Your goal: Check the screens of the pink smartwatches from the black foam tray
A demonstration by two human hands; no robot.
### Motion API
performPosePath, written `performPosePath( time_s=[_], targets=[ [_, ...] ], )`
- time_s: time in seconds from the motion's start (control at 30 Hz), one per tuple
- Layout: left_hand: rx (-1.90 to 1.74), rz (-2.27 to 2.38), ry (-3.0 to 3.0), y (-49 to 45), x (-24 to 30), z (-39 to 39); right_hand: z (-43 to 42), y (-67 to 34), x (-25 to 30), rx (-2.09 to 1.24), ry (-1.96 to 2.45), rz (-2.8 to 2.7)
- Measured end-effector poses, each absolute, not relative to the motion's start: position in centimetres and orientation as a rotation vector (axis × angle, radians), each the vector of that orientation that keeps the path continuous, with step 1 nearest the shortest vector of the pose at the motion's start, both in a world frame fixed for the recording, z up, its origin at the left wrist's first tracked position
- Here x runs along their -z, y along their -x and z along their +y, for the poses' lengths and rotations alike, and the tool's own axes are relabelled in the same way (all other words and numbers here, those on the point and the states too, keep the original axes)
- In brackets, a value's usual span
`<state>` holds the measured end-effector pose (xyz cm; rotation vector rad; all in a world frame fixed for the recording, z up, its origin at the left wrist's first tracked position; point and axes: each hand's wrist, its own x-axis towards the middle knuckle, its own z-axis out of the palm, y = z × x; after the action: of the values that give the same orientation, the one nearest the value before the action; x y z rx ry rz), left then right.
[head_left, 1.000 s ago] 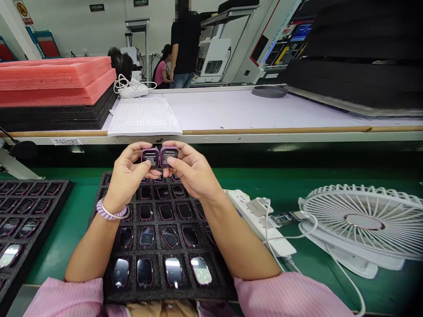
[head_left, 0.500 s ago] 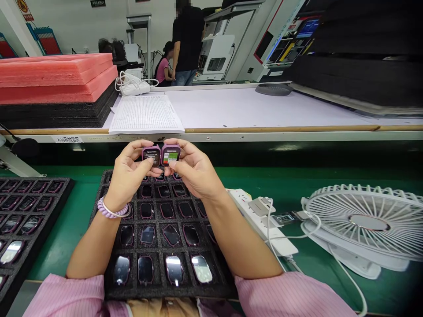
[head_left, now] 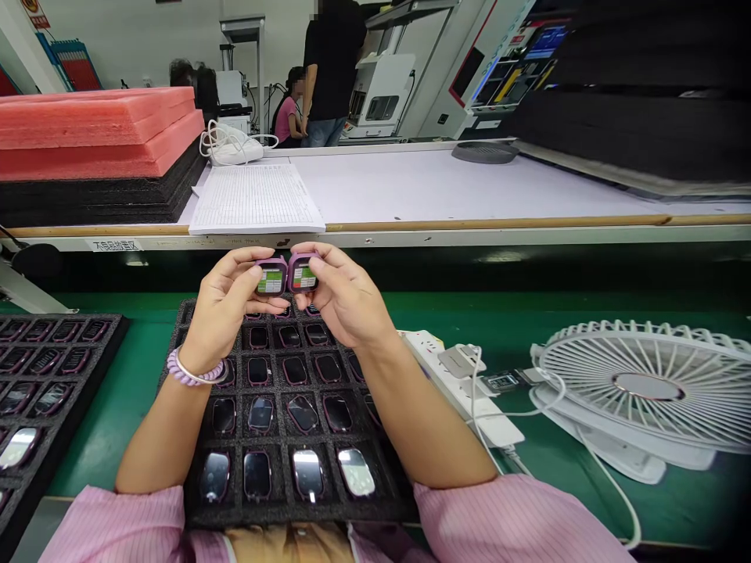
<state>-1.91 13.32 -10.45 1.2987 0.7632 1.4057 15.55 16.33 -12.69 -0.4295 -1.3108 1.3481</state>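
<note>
Two small square watches with purple rims are up in my hands, side by side, over the far end of a black foam tray (head_left: 305,513). My left hand (head_left: 226,301) has its thumb and fingers closed on the left watch (head_left: 271,281). My right hand (head_left: 349,301) pinches the right watch (head_left: 303,276) the same way, thumb by the edge of the screen. The watches are so close that I can't tell if they touch. Both screens are lit with green and white boxes, and the right one has a bit of red. Dark watches (head_left: 295,371) sit in the tray's little squares under my hands. A white plastic fan (head_left: 648,387) lies to my right, on the green table top (head_left: 146,314).
</note>
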Motion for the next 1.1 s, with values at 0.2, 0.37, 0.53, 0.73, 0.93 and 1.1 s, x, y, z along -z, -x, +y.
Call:
performPosePath(
  time_s=[0.2, 0.37, 0.53, 0.73, 0.93, 1.1],
  targets=[
    [-1.393, 0.773, -1.301, 1.89, 10.34, 13.2, 16.44, -15.56, 12.84, -1.329, 0.456, -1.304],
    [-1.386, 0.81, -1.312, 1.72, 10.18, 13.07, 16.35, -15.46, 12.93, -1.274, 0.502, -1.33],
    [-1.389, 0.832, -1.322, 1.71, 10.03, 12.98, 16.05, -15.34, 12.61, -1.245, 0.516, -1.374],
    [-1.402, 0.848, -1.335, 1.83, 10.24, 13.01, 16.09, -15.46, 12.65, -1.267, 0.48, -1.386],
    [-1.402, 0.834, -1.345, 1.87, 10.2, 13.09, 16.4, -15.64, 13.1, -1.291, 0.473, -1.381],
    [-1.396, 0.84, -1.364, 1.75, 10.16, 13.02, 16.43, -15.55, 13.09, -1.273, 0.482, -1.361]
  ],
)
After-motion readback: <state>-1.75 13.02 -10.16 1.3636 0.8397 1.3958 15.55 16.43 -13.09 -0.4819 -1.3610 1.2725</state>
